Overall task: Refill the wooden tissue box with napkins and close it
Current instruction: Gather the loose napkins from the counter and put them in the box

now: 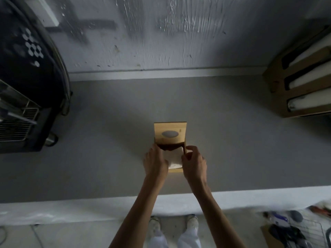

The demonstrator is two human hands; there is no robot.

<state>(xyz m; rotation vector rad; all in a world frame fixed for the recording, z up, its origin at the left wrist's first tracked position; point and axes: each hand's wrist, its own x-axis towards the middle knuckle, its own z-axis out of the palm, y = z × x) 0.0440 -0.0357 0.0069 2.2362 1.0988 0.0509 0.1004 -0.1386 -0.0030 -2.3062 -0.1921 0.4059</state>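
A: Where's the box (176,170)?
B: Mid-tabletop (107,140), towards the near edge. Its lid (170,127) stands up at the back, with the oval slot (169,134) facing us. White napkins (174,157) sit inside.
A: And the hands?
B: The left hand (155,162) lies with fairly straight fingers along the stack's left side, pressing rather than clasping. The right hand (194,162) has a curled grip — thumb inside, fingers outside — pinching the box's right wall, as far as I can tell.
A: How will it handle?
B: Napkins are soft and light, so they'll likely crumple or spring up — press them flat from above. The wood looks stiff. Take the lid by its free top edge to close it.
A: Any writing?
B: A tiny mark beside the slot, too small to read.
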